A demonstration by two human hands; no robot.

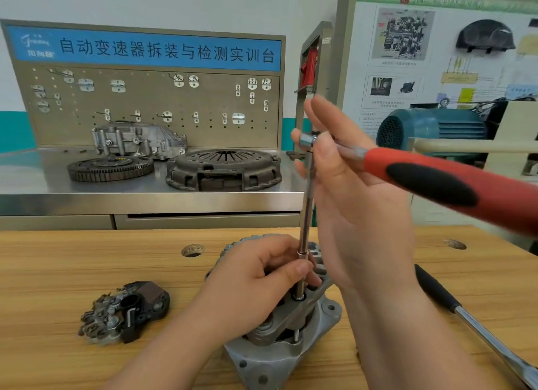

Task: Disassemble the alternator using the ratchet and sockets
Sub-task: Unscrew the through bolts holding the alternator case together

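The grey alternator (273,357) sits on the wooden bench (87,258) at the bottom centre. A ratchet with a red and black handle (431,182) points right; from its head a long extension bar (305,215) runs straight down to a socket (300,293) seated on the alternator's top. My left hand (256,284) pinches the lower extension with thumb and fingers. Up at the ratchet head is my right hand (358,203), fingers straight, thumb and fingertips touching the head.
A removed black and brown rectifier part (125,311) lies to the left on the bench. A second black-handled ratchet (465,317) lies at the right. Two holes (192,249) are cut in the benchtop. A steel table behind carries a clutch cover (224,168), flywheel and housing.
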